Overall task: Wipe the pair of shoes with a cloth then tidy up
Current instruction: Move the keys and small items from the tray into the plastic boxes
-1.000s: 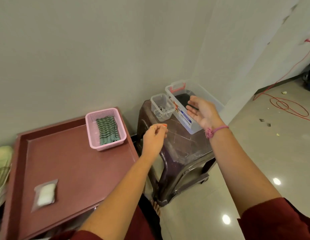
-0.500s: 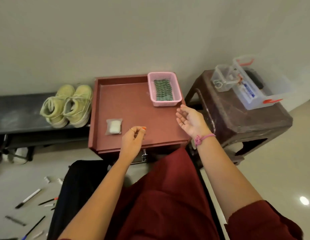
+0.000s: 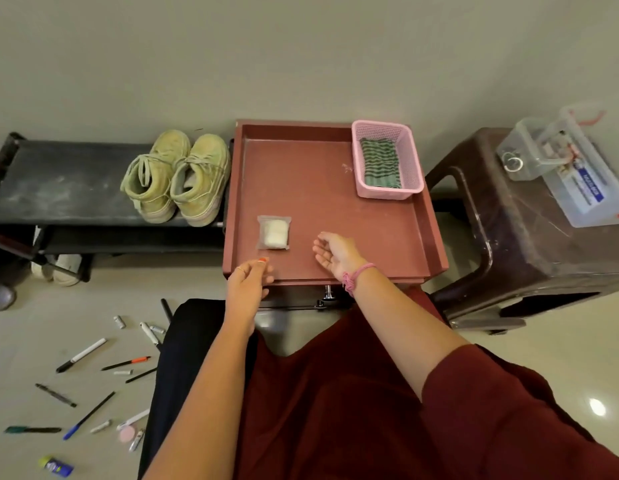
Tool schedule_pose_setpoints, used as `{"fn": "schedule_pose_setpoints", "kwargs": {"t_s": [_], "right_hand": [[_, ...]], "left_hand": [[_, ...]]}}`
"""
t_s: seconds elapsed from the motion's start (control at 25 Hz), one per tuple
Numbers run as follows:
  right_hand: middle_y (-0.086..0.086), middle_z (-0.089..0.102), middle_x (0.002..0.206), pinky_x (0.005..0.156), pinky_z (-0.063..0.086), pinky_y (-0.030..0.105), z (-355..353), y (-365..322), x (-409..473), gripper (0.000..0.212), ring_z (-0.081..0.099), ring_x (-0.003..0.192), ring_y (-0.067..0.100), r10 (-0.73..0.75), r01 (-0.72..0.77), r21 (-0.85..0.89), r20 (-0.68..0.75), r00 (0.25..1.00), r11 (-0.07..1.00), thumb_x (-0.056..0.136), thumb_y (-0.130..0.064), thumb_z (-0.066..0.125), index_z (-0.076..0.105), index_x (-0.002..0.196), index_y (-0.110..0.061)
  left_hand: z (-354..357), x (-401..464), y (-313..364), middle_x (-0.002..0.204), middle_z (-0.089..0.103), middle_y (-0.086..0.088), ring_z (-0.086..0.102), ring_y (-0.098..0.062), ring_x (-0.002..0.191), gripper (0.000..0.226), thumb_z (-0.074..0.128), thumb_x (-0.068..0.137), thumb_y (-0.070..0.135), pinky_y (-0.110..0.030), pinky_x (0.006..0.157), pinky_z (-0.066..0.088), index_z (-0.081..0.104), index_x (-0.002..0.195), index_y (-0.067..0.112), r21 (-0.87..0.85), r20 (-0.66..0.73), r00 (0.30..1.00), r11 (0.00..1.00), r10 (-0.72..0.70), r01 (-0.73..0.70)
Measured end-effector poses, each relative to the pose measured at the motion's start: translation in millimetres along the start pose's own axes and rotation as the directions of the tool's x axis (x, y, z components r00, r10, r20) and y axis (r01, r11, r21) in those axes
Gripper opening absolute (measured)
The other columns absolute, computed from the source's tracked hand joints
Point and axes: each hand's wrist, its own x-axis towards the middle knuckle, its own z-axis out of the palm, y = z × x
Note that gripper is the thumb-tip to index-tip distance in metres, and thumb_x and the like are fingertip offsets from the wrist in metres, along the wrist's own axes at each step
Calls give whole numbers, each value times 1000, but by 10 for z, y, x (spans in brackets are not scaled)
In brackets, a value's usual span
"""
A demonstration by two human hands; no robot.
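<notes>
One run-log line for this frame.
stage: before wiping | left hand: empty, near packet | right hand: open over tray | cloth: in basket | shoes: on bench

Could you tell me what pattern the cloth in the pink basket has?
The cloth has wavy green and dark stripes, seen in the head view.

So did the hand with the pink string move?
Yes. The right hand moved from the tray's right edge near the pink basket toward the middle, closer to the white packet.
</notes>
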Motion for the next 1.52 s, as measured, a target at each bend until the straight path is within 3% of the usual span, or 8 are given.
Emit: {"fn": "schedule_pose_setpoints", "kwargs": {"t_s": [0.16,0.4,0.56,0.72,0.96,1.16,1.32,1.52], "right_hand": [[1,59,83,85,50,30,370,68,242,13,56,75,11,-48,48,-194,0,999,980,87,-22,66,61,90,-11],[-2,51,55,58,42,30,557,58,327,43,51,57,17,-220,203,-497,24,975,844,73,-34,75,45,46,-22],[-5,43,46,46,28,27,548,16,313,45,38,44,13,-242,216,-585,34,970,782,71,-28,75,41,41,-21],[-7,45,47,52,35,27,502,108,421,38,43,50,13,-289,271,-517,47,956,812,74,-25,69,45,46,-20],[6,58,96,67,59,32,355,95,318,24,64,83,17,-236,240,-48,77,969,970,84,-13,70,49,94,-12],[16,62,108,59,58,29,-279,-214,-54,25,67,89,28,-422,419,131,-3,906,898,85,-7,68,47,95,-13],[6,67,95,71,58,28,-987,-505,-443,14,67,89,18,-548,552,192,-78,833,812,85,-3,67,58,92,-11],[7,61,107,88,54,33,-1878,-840,-885,24,63,96,17,-609,642,214,-202,767,736,85,4,63,60,106,-8]], "left_hand": [[-82,158,31,87,65,8,59,-3,73,12,51,99,23,-20,67,45,61,104,20,-191,-72,992,977,-107,92],[-71,184,36,82,64,7,59,-1,64,11,51,98,22,-18,63,45,62,97,21,-252,-60,987,959,-151,131],[-10,158,76,79,62,6,58,-3,64,12,50,99,21,-19,61,43,61,94,21,-265,-41,991,958,-125,109],[40,248,61,81,63,4,59,-5,66,12,50,99,21,-19,61,43,62,99,19,-250,-29,991,961,-129,118],[-36,295,19,82,63,6,58,-2,67,11,51,99,21,-18,63,43,61,101,20,-260,-75,985,957,-153,129],[-12,201,-43,85,64,8,59,-3,74,10,51,99,22,-20,67,43,60,96,23,-147,-94,990,985,-100,86],[225,54,-109,86,65,8,59,-6,78,12,48,99,22,-23,70,44,60,96,23,-15,-60,998,999,-30,29],[814,-151,-105,91,65,3,59,-8,77,16,48,99,20,-22,66,44,60,107,13,65,55,998,998,5,-8]]}}
